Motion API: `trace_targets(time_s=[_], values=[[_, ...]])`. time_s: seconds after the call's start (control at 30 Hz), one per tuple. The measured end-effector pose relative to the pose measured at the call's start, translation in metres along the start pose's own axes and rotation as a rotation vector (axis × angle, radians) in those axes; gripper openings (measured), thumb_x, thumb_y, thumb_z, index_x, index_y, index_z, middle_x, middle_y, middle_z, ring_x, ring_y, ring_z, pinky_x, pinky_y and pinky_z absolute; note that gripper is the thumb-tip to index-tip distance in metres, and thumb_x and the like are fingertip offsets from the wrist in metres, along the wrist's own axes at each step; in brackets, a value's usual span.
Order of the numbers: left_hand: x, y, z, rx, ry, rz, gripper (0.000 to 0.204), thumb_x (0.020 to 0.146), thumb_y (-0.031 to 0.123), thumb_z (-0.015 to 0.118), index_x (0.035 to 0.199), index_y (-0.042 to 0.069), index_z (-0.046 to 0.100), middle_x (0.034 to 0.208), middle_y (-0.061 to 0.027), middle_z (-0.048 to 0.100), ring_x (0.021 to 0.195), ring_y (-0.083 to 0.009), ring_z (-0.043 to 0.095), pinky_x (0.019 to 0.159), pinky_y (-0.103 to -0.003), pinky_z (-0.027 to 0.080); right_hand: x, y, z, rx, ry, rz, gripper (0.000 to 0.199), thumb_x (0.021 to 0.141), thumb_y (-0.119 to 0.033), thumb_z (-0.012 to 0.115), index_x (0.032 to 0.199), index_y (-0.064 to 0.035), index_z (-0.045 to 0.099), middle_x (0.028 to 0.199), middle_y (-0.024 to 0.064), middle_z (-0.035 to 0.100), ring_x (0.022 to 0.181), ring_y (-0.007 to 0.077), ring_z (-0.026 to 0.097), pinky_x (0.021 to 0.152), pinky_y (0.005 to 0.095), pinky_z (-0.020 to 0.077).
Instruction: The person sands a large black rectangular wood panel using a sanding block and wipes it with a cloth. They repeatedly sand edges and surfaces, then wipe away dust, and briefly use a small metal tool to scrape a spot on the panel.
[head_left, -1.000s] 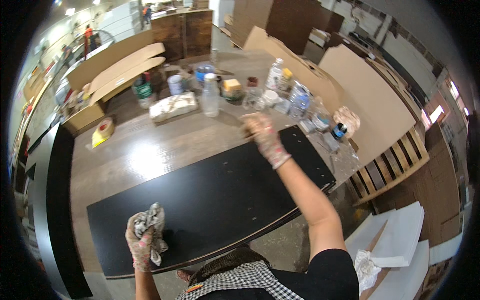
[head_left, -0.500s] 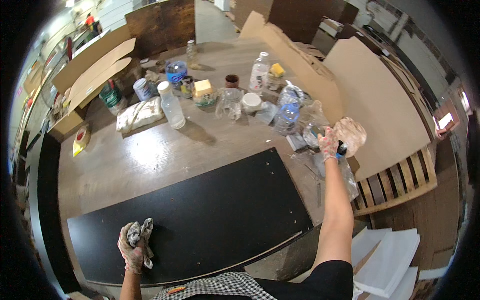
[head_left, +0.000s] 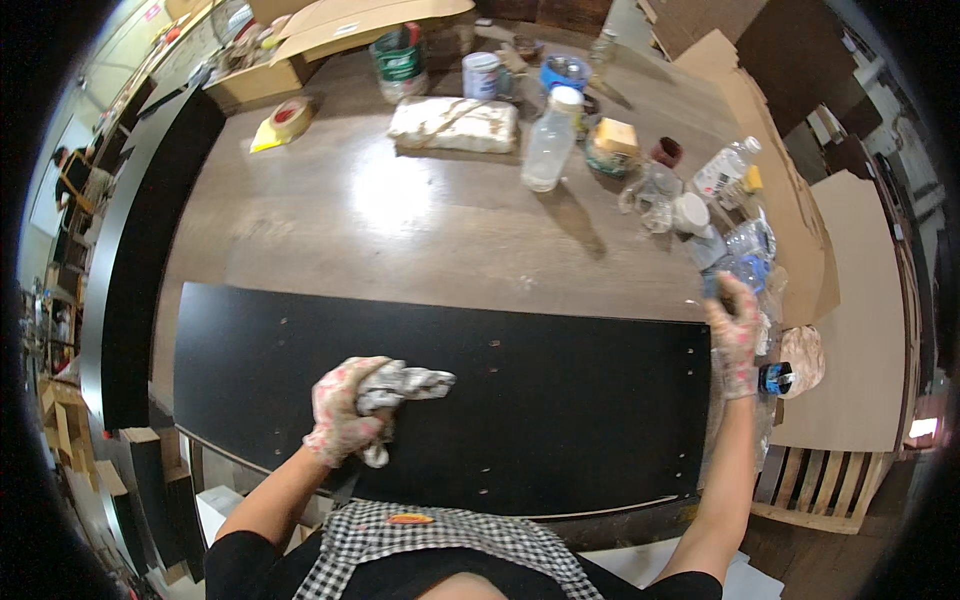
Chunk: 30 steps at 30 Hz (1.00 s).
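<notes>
My left hand, in a stained patterned glove, is closed around a crumpled black-and-white rag over the left half of a black panel. Small holes and marks dot the panel, which lies flat along the table's near side. At the panel's far right corner, my gloved right hand is raised with its fingers curled together. Something small and dark shows by its fingertips, too blurred to name. Close beyond that hand are a clear plastic jug and crumpled plastic; a small black-and-blue container stands beside its wrist.
On the brown table stand a white-capped bottle, a wrapped white bundle, a tape roll, a jar with a yellow sponge and a labelled bottle. Cardboard borders the right side. Another person is far left.
The view has turned left. My right hand has lifted away from the clutter toward the panel's right corner. My left hand, still gripping the rag, has moved farther in over the panel.
</notes>
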<state>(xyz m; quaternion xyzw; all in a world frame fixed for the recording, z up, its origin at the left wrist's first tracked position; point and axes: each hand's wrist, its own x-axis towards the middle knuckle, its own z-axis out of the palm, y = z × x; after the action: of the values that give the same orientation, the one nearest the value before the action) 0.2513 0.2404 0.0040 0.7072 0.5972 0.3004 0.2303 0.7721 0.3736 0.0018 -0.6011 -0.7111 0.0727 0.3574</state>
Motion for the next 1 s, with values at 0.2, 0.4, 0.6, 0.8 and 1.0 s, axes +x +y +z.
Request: trace_targets(time_s=[0.2, 0.4, 0.6, 0.8, 1.0], values=[[-0.004, -0.017, -0.014, -0.123, -0.289, 0.196, 0.061, 0.058, 0.017, 0.079, 0.117, 0.01, 0.063, 0.108, -0.0115, 0.068, 0.099, -0.0305, 0.066, 0.087, -0.041, 0.052, 0.009, -0.192, 0.117, 0.177, -0.502, -0.279, 0.034, 0.072, -0.015, 0.079, 0.104, -0.0075, 0.07, 0.1, 0.0104, 0.067, 0.099, 0.0285, 0.061, 0.086, 0.0381, 0.0499], [-0.043, -0.066, -0.07, -0.161, -0.315, 0.142, 0.061, 0.065, 0.027, 0.077, 0.122, 0.013, 0.06, 0.113, -0.0093, 0.066, 0.099, -0.0294, 0.065, 0.086, -0.041, 0.051, 0.029, -0.302, 0.211, 0.199, -0.672, -0.412, 0.033, 0.071, -0.018, 0.079, 0.101, -0.0082, 0.07, 0.1, 0.0084, 0.066, 0.096, 0.028, 0.06, 0.084, 0.0381, 0.0497], [-0.058, -0.105, -0.104, -0.266, -0.364, 0.106, 0.058, 0.07, 0.024, 0.073, 0.124, 0.008, 0.06, 0.114, -0.0116, 0.066, 0.1, -0.0292, 0.064, 0.087, -0.039, 0.051, 0.041, -0.436, 0.374, 0.347, -0.641, -0.767, 0.029, 0.074, -0.021, 0.077, 0.1, -0.0118, 0.068, 0.096, 0.0086, 0.062, 0.093, 0.0296, 0.059, 0.08, 0.0398, 0.049], [-0.058, -0.111, -0.102, -0.445, -0.363, 0.17, 0.066, 0.071, 0.024, 0.072, 0.131, 0.004, 0.053, 0.118, -0.0154, 0.062, 0.105, -0.033, 0.061, 0.089, -0.041, 0.049, 0.051, -0.581, 0.47, 0.49, -0.736, -0.863, 0.026, 0.073, -0.02, 0.077, 0.095, -0.0094, 0.069, 0.089, 0.0104, 0.062, 0.091, 0.0297, 0.06, 0.082, 0.0411, 0.0488], [-0.061, -0.11, -0.104, -0.468, -0.463, 0.124, 0.066, 0.072, 0.022, 0.071, 0.131, 0.004, 0.051, 0.12, -0.014, 0.059, 0.11, -0.0314, 0.057, 0.092, -0.043, 0.045, 0.067, -0.567, 0.429, 0.241, -0.865, -0.747, 0.028, 0.073, -0.017, 0.078, 0.097, -0.0083, 0.069, 0.094, 0.0112, 0.066, 0.093, 0.0296, 0.062, 0.081, 0.041, 0.0497]])
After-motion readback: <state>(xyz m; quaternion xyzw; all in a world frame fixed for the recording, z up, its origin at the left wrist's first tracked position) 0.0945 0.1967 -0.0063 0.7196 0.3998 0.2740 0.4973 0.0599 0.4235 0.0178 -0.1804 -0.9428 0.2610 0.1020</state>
